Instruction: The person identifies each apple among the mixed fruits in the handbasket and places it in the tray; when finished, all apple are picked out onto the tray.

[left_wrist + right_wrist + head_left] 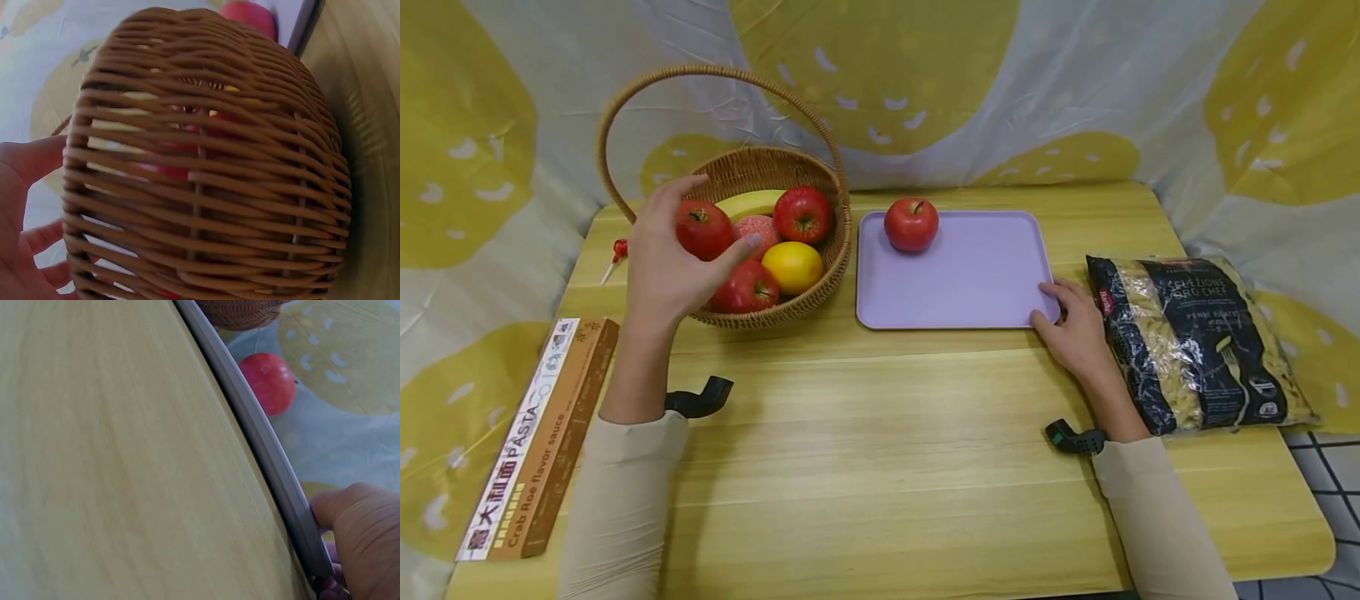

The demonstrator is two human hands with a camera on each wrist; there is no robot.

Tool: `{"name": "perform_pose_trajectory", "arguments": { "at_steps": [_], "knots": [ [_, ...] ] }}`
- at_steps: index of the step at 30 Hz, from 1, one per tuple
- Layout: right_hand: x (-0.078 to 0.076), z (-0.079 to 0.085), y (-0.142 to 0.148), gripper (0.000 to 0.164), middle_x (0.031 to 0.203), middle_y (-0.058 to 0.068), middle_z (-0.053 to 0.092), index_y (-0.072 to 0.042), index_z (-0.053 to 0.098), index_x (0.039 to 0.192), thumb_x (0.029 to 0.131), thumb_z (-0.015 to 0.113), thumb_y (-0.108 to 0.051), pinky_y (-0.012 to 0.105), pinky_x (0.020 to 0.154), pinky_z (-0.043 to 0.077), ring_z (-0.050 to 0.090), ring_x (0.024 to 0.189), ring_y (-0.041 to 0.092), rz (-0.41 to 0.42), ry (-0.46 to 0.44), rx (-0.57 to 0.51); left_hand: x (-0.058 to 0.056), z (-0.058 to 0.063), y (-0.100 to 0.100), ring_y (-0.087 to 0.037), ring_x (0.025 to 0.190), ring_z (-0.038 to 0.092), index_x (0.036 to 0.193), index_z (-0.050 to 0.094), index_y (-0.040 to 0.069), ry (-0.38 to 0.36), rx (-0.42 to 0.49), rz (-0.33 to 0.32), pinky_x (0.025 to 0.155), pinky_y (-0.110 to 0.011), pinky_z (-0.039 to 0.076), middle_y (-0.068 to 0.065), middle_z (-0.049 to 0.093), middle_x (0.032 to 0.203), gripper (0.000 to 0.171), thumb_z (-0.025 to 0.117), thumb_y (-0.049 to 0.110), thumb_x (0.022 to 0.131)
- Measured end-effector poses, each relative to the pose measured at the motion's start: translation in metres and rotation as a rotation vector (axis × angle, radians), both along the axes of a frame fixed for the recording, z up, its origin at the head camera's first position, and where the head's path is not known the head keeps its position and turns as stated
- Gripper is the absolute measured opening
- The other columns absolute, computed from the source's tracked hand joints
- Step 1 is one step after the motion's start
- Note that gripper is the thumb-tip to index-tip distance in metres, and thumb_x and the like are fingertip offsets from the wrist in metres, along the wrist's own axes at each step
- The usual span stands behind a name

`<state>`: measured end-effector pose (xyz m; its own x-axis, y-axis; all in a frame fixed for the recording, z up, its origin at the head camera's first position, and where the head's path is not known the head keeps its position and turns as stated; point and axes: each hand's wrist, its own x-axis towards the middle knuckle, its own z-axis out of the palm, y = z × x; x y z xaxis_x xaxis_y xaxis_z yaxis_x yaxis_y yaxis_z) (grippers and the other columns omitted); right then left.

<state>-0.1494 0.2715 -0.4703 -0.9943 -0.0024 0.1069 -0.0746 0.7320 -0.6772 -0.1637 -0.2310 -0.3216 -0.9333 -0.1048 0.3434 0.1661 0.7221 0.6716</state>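
My left hand point(666, 258) hovers at the left side of a wicker basket point(829, 287), thumb and fingers spread wide near a red apple point(702, 231). Whether it touches that apple is unclear. Inside the basket lie more red apples point(803, 214), a yellow lemon point(793, 267), a pinkish round fruit point(756, 233) and a banana point(748, 204). With thumb and fingers, my right hand point(1075, 325) pinches the lower right corner of a lilac tray point(970, 275). One red apple point(912, 225) sits at the tray's upper left.
On the left lies a long pasta box point(538, 442), with a small red-tipped item point(619, 250) behind it. A bag of penne pasta point(1202, 342) lies right of my right hand. The basket's tall handle point(722, 72) arches above the fruit. A patterned curtain point(880, 92) hangs behind the table.
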Motion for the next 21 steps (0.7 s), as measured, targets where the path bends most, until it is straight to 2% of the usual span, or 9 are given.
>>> {"name": "perform_pose_trajectory", "arguments": {
  "at_steps": [13,21],
  "knots": [
    [-0.001,-0.001,0.001,0.051,0.153,0.027,0.047,0.004,0.059,0.14,0.093,0.065,-0.015,0.062,0.112,0.039,0.043,0.141,0.05,-0.005,0.01,-0.002,-0.007,-0.009,-0.02,-0.032,0.15,0.033,0.157,0.042,0.028,-0.129,-0.073,0.063,0.112,-0.069,0.039,0.0,0.038,0.164,0.088,0.081,0.048,0.081],
    [-0.001,-0.002,0.0,0.051,0.154,0.026,0.046,0.004,0.059,0.141,0.094,0.065,-0.015,0.061,0.112,0.04,0.043,0.142,0.048,-0.008,0.002,-0.006,-0.011,-0.014,-0.026,-0.035,0.149,0.032,0.158,0.04,0.026,-0.149,-0.082,0.067,0.112,-0.07,0.038,-0.002,0.037,0.164,0.09,0.082,0.049,0.081]
  ]
}}
